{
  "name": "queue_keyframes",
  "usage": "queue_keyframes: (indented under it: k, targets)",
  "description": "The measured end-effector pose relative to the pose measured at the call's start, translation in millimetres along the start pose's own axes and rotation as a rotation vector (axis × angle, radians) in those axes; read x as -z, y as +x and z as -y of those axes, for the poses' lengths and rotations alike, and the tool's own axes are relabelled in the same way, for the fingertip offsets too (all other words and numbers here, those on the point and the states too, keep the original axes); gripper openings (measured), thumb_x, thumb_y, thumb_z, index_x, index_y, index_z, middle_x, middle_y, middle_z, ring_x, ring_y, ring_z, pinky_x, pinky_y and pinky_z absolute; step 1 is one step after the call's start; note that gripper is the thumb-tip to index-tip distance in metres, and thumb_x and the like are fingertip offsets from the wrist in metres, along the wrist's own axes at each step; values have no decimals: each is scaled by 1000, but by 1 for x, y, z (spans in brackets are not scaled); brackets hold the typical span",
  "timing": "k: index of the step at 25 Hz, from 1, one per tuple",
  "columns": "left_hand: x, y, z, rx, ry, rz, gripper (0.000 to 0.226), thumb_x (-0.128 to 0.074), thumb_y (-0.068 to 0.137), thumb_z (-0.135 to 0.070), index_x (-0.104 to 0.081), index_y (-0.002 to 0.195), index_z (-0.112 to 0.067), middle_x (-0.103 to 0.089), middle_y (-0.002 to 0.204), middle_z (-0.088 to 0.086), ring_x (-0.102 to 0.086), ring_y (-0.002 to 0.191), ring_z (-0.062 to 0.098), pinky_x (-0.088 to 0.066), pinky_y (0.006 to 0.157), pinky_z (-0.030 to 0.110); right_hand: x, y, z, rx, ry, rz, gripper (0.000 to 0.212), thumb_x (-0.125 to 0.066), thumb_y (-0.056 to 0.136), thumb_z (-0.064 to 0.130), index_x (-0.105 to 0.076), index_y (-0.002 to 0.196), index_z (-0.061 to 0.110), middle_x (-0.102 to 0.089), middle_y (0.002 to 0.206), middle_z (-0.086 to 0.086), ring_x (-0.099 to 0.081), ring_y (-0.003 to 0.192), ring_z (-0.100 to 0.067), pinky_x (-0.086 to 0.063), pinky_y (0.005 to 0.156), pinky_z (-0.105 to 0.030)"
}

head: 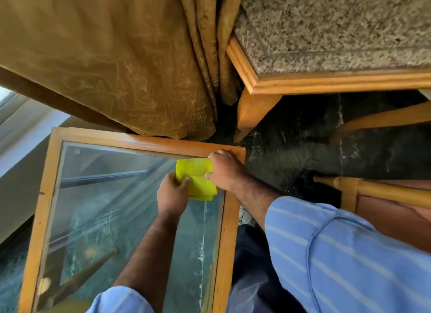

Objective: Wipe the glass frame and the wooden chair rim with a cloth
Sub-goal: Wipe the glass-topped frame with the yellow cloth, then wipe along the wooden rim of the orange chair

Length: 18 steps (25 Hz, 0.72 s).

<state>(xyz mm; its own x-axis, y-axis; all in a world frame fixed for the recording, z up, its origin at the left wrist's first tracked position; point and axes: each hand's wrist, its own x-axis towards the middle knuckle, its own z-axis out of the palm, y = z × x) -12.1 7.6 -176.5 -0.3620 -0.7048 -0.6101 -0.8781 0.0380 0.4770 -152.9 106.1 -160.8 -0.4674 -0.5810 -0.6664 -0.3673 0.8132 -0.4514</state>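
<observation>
Glass frame (pixel 137 144) runs off the bottom edge at six o'clock. Curtain (pixel 112 63) covers its rail at twelve. Chair rim (pixel 338 82) exits at three. Yellow cloth (pixel 198 179) partly vanishes under both hands.

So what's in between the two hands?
The yellow cloth. The head view shows the left hand and right hand each gripping it, over the glass frame.

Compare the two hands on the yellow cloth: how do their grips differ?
The left hand pinches the yellow cloth's lower left part over the glass, thumb on top. The right hand grips the cloth's right edge, with its fingers reaching the wooden frame's top right corner. Both hold the one folded cloth.
</observation>
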Motion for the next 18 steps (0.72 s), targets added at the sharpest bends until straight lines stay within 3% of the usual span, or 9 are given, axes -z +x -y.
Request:
queue_keyframes:
  k: [2, 5, 8, 12, 15, 18]
  targets:
    - [4, -2, 1, 91, -230, 91, 32, -74, 92, -25, -67, 97, 6, -64, 88, 16, -62, 89, 33, -48, 82, 43, 9, 1, -1, -48, 73, 18, 57, -82, 83, 32, -64, 133, 12, -56, 140, -14, -52, 133, -35, -50, 106, -38]
    - [11, -25, -12, 98, -485, 206, 29, -77, 82, -24, -65, 97, -3, -60, 95, 15, -56, 93, 28, -46, 90, 45, 31, -18, -14, -108, 296, 53, 48, -84, 75, 26, -66, 120, 18, -61, 124, -7, -60, 113, -24, -50, 85, -28]
    - [9, -63, -43, 41, -567, 253, 2, -72, 95, -8, -71, 96, -10, -74, 99, 13, -71, 93, 26, -57, 94, 45, 60, -53, -39, -116, 509, 70, 46, -85, 77, 14, -66, 119, 15, -62, 116, -5, -60, 103, -19, -47, 77, -27]
    - [-8, -115, -98, -27, -594, 396, 16, -66, 99, -8, -71, 113, -6, -82, 98, 1, -78, 90, 12, -65, 80, 29, 129, -120, -91, -123, 787, 69, 52, -90, 79, 11, -67, 126, 10, -72, 124, -15, -66, 101, -20, -53, 73, -28]
    - [-32, -163, -172, -89, -614, 522, 14, -69, 92, -17, -75, 104, -13, -78, 107, 9, -75, 98, 19, -62, 86, 35, 193, -183, -144, -113, 886, -69, 43, -92, 78, 14, -73, 116, 10, -77, 106, -10, -70, 89, -14, -59, 67, -26]
    - [-69, -211, -251, -189, -605, 676, 15, -68, 90, -20, -78, 99, -14, -81, 103, 6, -78, 93, 15, -64, 82, 29, 249, -254, -204, -149, 984, -287, 29, -94, 76, 18, -75, 98, 15, -75, 85, 2, -69, 69, 0, -55, 53, -17]
